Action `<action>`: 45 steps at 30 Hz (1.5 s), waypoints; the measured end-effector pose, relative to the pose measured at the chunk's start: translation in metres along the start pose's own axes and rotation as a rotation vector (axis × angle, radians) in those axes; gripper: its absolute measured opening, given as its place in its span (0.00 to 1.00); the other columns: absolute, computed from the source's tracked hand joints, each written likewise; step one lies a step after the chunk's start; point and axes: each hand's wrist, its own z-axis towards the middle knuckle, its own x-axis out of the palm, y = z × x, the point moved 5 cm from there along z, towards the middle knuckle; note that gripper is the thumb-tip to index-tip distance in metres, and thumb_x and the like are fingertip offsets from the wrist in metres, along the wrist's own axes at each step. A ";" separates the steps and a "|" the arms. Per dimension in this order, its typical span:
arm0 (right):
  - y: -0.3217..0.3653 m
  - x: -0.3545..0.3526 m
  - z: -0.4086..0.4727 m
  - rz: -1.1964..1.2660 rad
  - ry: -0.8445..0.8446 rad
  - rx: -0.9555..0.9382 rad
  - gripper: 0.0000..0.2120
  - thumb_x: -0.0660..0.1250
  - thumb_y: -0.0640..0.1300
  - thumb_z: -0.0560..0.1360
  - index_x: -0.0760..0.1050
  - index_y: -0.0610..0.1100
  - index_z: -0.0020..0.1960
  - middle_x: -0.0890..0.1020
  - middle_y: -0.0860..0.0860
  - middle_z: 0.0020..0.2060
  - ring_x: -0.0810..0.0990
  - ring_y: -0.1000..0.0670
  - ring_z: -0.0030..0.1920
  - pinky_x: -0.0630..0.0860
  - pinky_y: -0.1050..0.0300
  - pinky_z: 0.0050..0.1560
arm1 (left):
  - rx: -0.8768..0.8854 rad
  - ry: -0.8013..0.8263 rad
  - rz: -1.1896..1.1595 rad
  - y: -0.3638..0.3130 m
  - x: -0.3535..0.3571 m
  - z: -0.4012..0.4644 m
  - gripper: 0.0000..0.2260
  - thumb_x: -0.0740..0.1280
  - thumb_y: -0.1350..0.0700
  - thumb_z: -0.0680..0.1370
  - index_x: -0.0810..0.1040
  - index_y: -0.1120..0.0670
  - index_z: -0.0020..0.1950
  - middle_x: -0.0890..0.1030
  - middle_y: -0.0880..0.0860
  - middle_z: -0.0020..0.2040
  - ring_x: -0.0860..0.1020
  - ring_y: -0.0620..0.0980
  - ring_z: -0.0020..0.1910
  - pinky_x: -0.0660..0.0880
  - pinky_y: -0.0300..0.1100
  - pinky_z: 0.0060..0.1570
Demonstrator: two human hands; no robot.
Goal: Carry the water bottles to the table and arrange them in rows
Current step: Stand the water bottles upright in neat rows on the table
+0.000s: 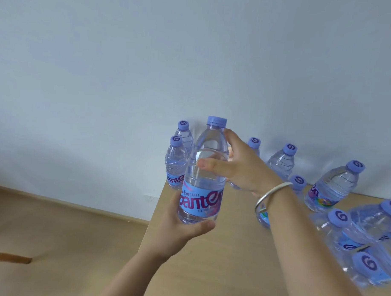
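The water bottle (203, 170) is upright in the air over the near-left part of the surface (219, 259), held between both hands. The step in hand looks like setting it down into a row. To do that well, keep it vertical, lower the base flat onto the wood, and line its cap up with the standing bottles (176, 162) at about 10 o'clock from it — close beside them, not knocking them. Let go only once the base sits square; the water inside shifts the weight if it tips.

The left hand (183, 227) cups the bottom from 6 o'clock, fingers behind and thumb curled round the front just under the label. The right hand (238, 169) comes in from 3 o'clock, thumb laid across the clear upper body and fingers wrapped behind the shoulder — a silver bangle (269, 195) sits on that wrist.

More bottles (280, 162) stand along the wall at 2 o'clock, and a wrapped pack (364, 242) lies at 4 o'clock, well apart from the hands.
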 end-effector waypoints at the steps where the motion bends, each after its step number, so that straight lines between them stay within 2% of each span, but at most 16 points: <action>1: -0.004 0.004 0.002 -0.016 -0.014 0.024 0.26 0.75 0.47 0.65 0.69 0.53 0.60 0.82 0.55 0.52 0.82 0.50 0.52 0.77 0.52 0.55 | -0.011 0.007 0.001 0.003 -0.004 -0.001 0.31 0.77 0.55 0.60 0.71 0.56 0.60 0.83 0.52 0.46 0.81 0.48 0.44 0.76 0.39 0.43; 6: -0.017 0.021 0.010 -0.197 -0.081 0.068 0.26 0.77 0.54 0.62 0.69 0.55 0.55 0.81 0.55 0.49 0.81 0.52 0.49 0.77 0.53 0.51 | -0.075 0.040 0.018 0.020 -0.026 0.000 0.27 0.77 0.55 0.60 0.74 0.55 0.56 0.83 0.51 0.45 0.81 0.47 0.43 0.77 0.37 0.42; 8: -0.022 0.032 0.013 -0.228 -0.082 0.086 0.29 0.77 0.57 0.59 0.69 0.55 0.56 0.81 0.52 0.50 0.81 0.50 0.50 0.78 0.48 0.53 | -0.103 0.044 0.049 0.028 -0.037 0.001 0.28 0.78 0.54 0.59 0.75 0.54 0.57 0.83 0.52 0.48 0.82 0.48 0.46 0.77 0.38 0.44; 12: -0.038 0.053 0.019 -0.210 -0.104 0.105 0.30 0.76 0.59 0.56 0.69 0.59 0.55 0.81 0.53 0.51 0.81 0.50 0.52 0.77 0.46 0.56 | -0.122 -0.111 0.228 0.046 -0.065 0.002 0.31 0.78 0.46 0.55 0.75 0.49 0.56 0.82 0.46 0.51 0.80 0.43 0.51 0.74 0.34 0.53; 15: -0.060 0.065 0.026 -0.179 -0.126 0.183 0.31 0.78 0.56 0.56 0.71 0.53 0.56 0.81 0.52 0.52 0.80 0.51 0.54 0.76 0.45 0.58 | -0.184 -0.177 0.272 0.067 -0.088 0.003 0.31 0.78 0.47 0.57 0.74 0.48 0.58 0.81 0.44 0.55 0.77 0.42 0.56 0.70 0.37 0.59; 19: -0.083 0.078 0.035 -0.193 -0.154 0.254 0.24 0.79 0.52 0.58 0.77 0.47 0.50 0.83 0.48 0.49 0.81 0.47 0.52 0.76 0.43 0.56 | -0.227 -0.131 0.377 0.090 -0.105 0.011 0.24 0.78 0.52 0.64 0.72 0.41 0.55 0.80 0.41 0.54 0.76 0.39 0.56 0.67 0.28 0.51; 22: -0.094 0.084 0.038 -0.211 -0.172 0.289 0.19 0.79 0.50 0.58 0.76 0.51 0.46 0.83 0.51 0.47 0.81 0.50 0.50 0.78 0.49 0.54 | -0.245 -0.116 0.435 0.102 -0.111 0.017 0.24 0.77 0.50 0.64 0.73 0.42 0.57 0.80 0.40 0.54 0.76 0.37 0.55 0.67 0.25 0.45; 27: -0.110 0.087 0.039 -0.185 -0.260 0.330 0.20 0.80 0.48 0.59 0.75 0.53 0.46 0.83 0.55 0.45 0.81 0.57 0.46 0.76 0.65 0.45 | -0.275 -0.154 0.426 0.112 -0.114 0.030 0.29 0.78 0.51 0.63 0.72 0.47 0.62 0.78 0.43 0.54 0.74 0.36 0.52 0.68 0.23 0.41; 29: -0.118 0.088 0.039 -0.186 -0.275 0.342 0.21 0.80 0.46 0.59 0.75 0.52 0.47 0.83 0.53 0.46 0.81 0.55 0.47 0.77 0.63 0.46 | -0.291 -0.158 0.418 0.113 -0.115 0.033 0.25 0.78 0.53 0.63 0.73 0.45 0.56 0.78 0.40 0.50 0.75 0.34 0.49 0.68 0.24 0.39; 31: -0.123 0.091 0.039 -0.199 -0.265 0.339 0.21 0.80 0.45 0.59 0.76 0.49 0.49 0.83 0.51 0.46 0.81 0.53 0.48 0.78 0.63 0.48 | -0.277 -0.168 0.428 0.114 -0.114 0.035 0.19 0.78 0.55 0.62 0.72 0.41 0.44 0.79 0.35 0.40 0.76 0.29 0.42 0.70 0.23 0.36; 33: -0.123 0.093 0.041 -0.250 -0.245 0.314 0.22 0.80 0.45 0.59 0.76 0.50 0.49 0.81 0.51 0.48 0.79 0.55 0.48 0.73 0.73 0.45 | -0.250 -0.202 0.433 0.112 -0.112 0.036 0.17 0.76 0.51 0.59 0.71 0.40 0.38 0.79 0.32 0.37 0.76 0.29 0.38 0.71 0.24 0.36; 34: -0.121 0.093 0.042 -0.280 -0.243 0.297 0.22 0.81 0.45 0.59 0.75 0.52 0.49 0.80 0.53 0.48 0.77 0.59 0.48 0.70 0.77 0.43 | -0.240 -0.224 0.424 0.110 -0.111 0.037 0.16 0.75 0.47 0.58 0.71 0.40 0.38 0.80 0.35 0.37 0.78 0.34 0.39 0.73 0.27 0.37; 36: -0.116 0.095 0.045 -0.293 -0.238 0.262 0.22 0.81 0.43 0.58 0.73 0.57 0.44 0.77 0.59 0.44 0.76 0.67 0.44 0.68 0.79 0.40 | -0.236 -0.254 0.414 0.109 -0.111 0.039 0.17 0.74 0.44 0.58 0.74 0.45 0.41 0.82 0.44 0.40 0.79 0.45 0.43 0.77 0.41 0.44; 38: -0.114 0.098 0.046 -0.315 -0.228 0.231 0.24 0.80 0.41 0.58 0.72 0.60 0.43 0.76 0.62 0.42 0.74 0.72 0.43 0.68 0.80 0.40 | -0.232 -0.257 0.438 0.110 -0.113 0.044 0.20 0.77 0.46 0.61 0.76 0.53 0.47 0.81 0.50 0.45 0.78 0.52 0.47 0.76 0.50 0.49; 41: -0.114 0.098 0.045 -0.350 -0.229 0.211 0.26 0.79 0.41 0.59 0.70 0.62 0.45 0.75 0.62 0.44 0.73 0.73 0.43 0.67 0.80 0.40 | -0.273 -0.239 0.477 0.115 -0.116 0.051 0.26 0.77 0.47 0.64 0.74 0.54 0.58 0.78 0.51 0.54 0.74 0.52 0.56 0.73 0.51 0.56; 45: -0.115 0.093 0.045 -0.419 -0.172 0.275 0.26 0.79 0.46 0.58 0.69 0.64 0.46 0.76 0.58 0.46 0.73 0.70 0.39 0.66 0.78 0.38 | -0.294 -0.235 0.546 0.123 -0.117 0.058 0.31 0.75 0.44 0.64 0.71 0.52 0.62 0.76 0.48 0.58 0.72 0.51 0.59 0.71 0.48 0.58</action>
